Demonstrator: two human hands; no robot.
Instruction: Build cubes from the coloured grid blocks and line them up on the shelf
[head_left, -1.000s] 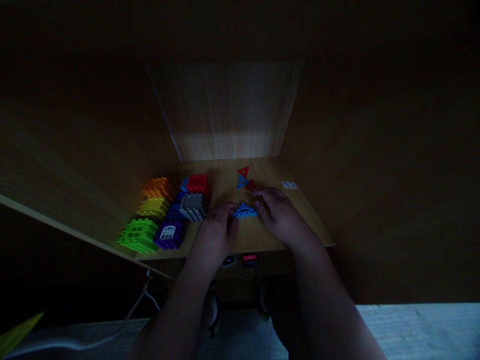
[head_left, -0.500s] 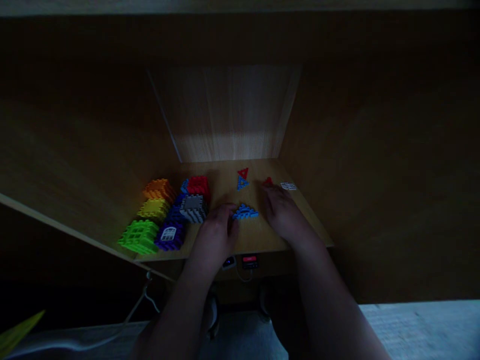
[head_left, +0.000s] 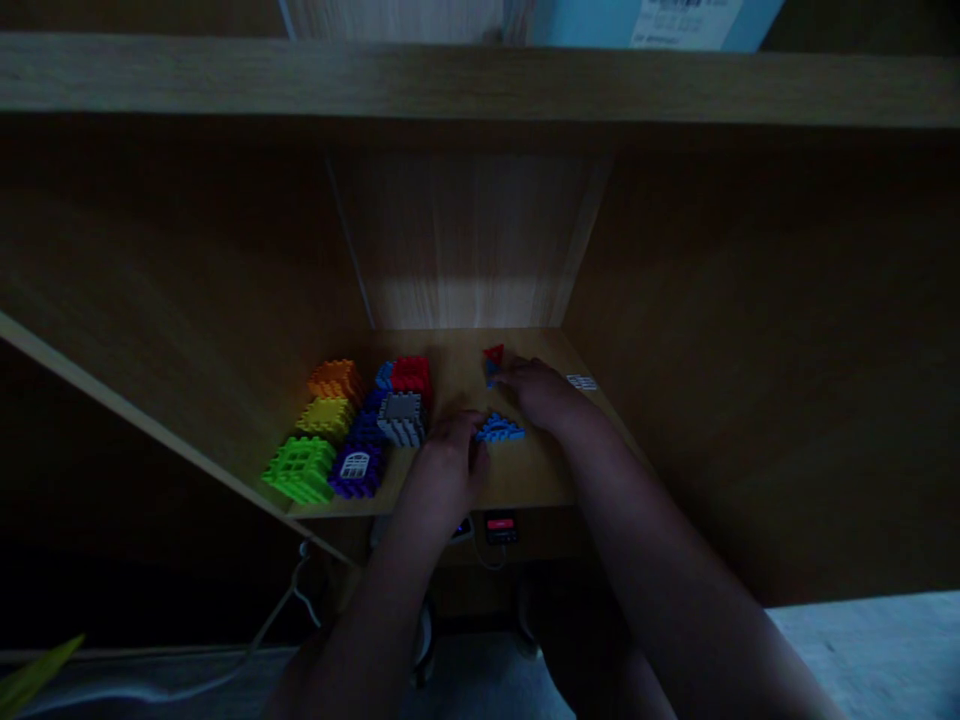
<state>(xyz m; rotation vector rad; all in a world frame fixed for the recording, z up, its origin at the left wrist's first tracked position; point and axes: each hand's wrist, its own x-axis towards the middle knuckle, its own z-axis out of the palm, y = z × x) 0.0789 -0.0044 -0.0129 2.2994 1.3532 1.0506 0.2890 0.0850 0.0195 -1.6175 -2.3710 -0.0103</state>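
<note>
My left hand (head_left: 448, 460) is curled at the left corner of a small stack of blue triangle tiles (head_left: 501, 429), its thumb and forefinger closed about that end. The stack lies on the wooden shelf (head_left: 525, 487). Farther back, my right hand (head_left: 541, 392) reaches over a blue triangle tile (head_left: 491, 369), with fingertips together at its right side. Whether something sits in those fingers is hidden. A red triangle tile (head_left: 493, 353) lies just behind the blue one.
To the left stand piles of orange (head_left: 334, 379), yellow (head_left: 326, 416), green (head_left: 301, 470), purple (head_left: 357, 471), grey (head_left: 403, 418) and red (head_left: 412, 374) tiles. A white lattice piece (head_left: 581, 382) lies at right. Side panels and an upper board (head_left: 480, 85) enclose the space.
My right hand has moved left to the blue triangle tile and now partly covers it. The red piece formerly at its fingertips no longer shows. My left hand stays at the blue stack.
</note>
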